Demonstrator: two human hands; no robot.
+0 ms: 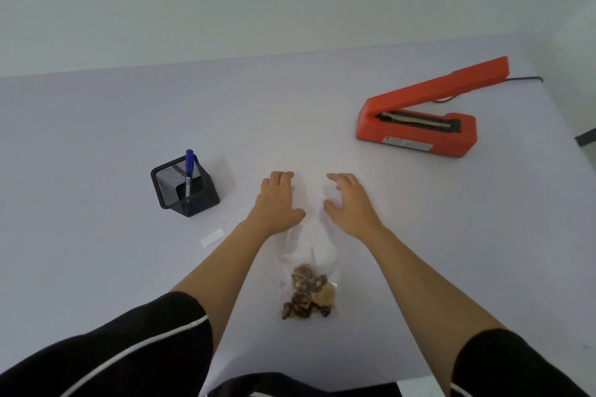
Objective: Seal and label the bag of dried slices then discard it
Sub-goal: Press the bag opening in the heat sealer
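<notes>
A clear plastic bag (317, 237) lies flat on the pale table, its far end pointing away from me. Brown dried slices (308, 293) are bunched in its near end. My left hand (279, 200) rests palm down on the bag's far left edge, fingertips curled at the mouth. My right hand (350, 200) is at the bag's far right edge, fingers spread and bent, thumb touching the plastic. Neither hand has a clear grip on the bag. A small white label (212, 237) lies to the left of my left forearm.
An orange heat sealer (416, 129) stands at the far right with its arm raised and a cable trailing behind. A black mesh pen holder (185, 190) with a blue marker (189, 164) stands at the left. The table edge (567, 126) runs down the right side.
</notes>
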